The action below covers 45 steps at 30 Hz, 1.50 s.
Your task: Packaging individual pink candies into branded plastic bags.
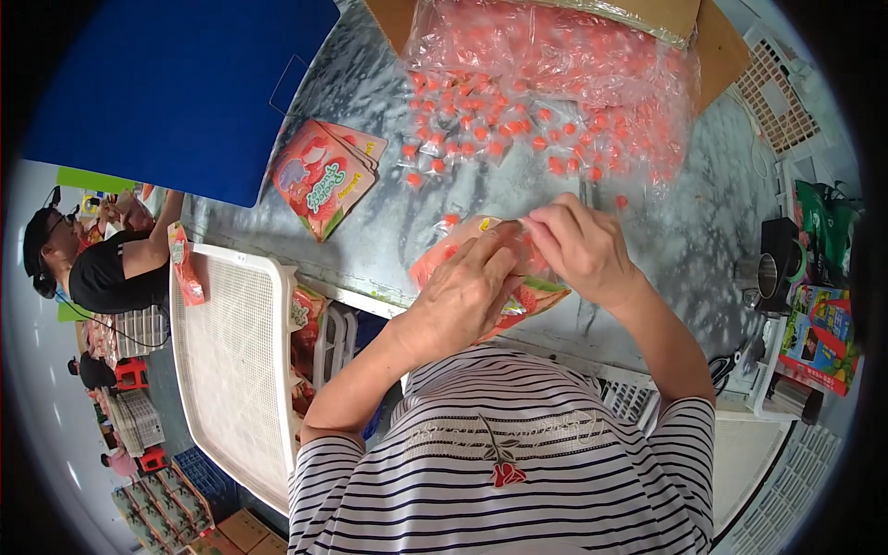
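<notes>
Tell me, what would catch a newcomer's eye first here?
Probably the heap of small orange-red candies in clear wrappers, spilling from a cardboard box at the table's far side. At the centre, the left hand and right hand grip a colourful pouch, with empty pouches lying further left.

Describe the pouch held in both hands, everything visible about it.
The pouch is a flat, glossy plastic packet, printed pink-red with a green corner. It lies tilted just above the grey marbled table, near its front edge. The left hand covers its middle; the right hand pinches its top edge. Small orange wrapped candies lie beyond it.
</notes>
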Available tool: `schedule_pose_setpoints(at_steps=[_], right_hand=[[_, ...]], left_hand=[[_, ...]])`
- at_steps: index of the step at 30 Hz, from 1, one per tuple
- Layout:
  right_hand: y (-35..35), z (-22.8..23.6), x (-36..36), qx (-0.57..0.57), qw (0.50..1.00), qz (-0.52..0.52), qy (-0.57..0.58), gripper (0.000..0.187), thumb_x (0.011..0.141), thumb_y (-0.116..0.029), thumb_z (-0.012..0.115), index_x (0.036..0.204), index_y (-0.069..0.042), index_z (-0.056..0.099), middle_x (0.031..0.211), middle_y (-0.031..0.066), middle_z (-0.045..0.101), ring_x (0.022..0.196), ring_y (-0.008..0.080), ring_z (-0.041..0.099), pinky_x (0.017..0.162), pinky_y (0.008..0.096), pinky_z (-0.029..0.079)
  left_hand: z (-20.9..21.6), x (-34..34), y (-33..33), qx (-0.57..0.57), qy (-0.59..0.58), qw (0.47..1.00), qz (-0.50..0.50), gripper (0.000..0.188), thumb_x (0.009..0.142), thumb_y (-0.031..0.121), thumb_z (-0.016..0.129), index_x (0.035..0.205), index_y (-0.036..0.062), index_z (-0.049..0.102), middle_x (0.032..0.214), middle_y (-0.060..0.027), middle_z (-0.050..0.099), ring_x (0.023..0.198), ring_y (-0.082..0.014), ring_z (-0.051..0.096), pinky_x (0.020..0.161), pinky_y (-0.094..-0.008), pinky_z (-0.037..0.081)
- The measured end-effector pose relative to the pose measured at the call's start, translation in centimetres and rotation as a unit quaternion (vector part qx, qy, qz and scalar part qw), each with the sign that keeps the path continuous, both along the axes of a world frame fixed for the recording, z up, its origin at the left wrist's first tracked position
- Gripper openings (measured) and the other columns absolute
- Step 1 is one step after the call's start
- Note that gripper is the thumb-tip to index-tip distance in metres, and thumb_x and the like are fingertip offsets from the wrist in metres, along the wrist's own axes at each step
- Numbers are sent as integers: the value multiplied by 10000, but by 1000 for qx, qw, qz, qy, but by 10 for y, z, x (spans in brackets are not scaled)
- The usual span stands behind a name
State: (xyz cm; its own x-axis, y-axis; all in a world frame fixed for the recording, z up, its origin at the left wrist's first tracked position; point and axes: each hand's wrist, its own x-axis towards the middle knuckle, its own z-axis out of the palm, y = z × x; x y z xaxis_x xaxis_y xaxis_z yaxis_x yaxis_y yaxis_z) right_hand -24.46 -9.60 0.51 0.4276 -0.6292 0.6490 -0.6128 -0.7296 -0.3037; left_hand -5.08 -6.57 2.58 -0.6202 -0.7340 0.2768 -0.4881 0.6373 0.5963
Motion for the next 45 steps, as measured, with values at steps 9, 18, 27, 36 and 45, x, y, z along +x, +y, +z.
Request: schedule_pose_setpoints(at_steps=[9,18,27,36,45], right_hand=[[5,6,16,257,944,-37,-203,123,906,-107,583,899,12,552,640,125,600,551,186,615,505,303,464],[10,3,16,409,910,-69,7,213,981,-184,413,1031,15,471,733,258,584,708,453,571,640,505,441],[10,13,6,462,884,54,-38,253,974,-196,443,1129,-2,488,854,204,636,796,338,615,719,403,475],[7,21,22,550,685,141,-456,367,990,-219,389,1276,6,439,1144,140,584,1019,184,557,886,320,457],[34,44,1,447,855,170,-201,380,887,-26,522,1261,14,470,1301,140,506,1255,235,459,1100,419,291]], left_hand=[[-8,-11,7,37,-8,999,-3,242,785,4,642,1006,-27,548,1205,-230,507,1048,-408,539,881,-451,471],[-16,-9,8,6,13,1000,-15,236,756,-6,625,976,-39,546,1116,-226,524,979,-395,542,846,-437,470],[-12,-4,9,-63,27,998,-9,263,709,-27,673,953,-12,576,906,-146,562,853,-339,572,742,-414,473],[-2,3,13,-123,-22,992,7,213,695,-16,648,883,-6,547,886,-144,566,775,-301,581,664,-376,481],[8,10,8,-128,48,990,41,232,720,-37,671,920,0,558,900,-137,582,797,-307,599,681,-380,497]])
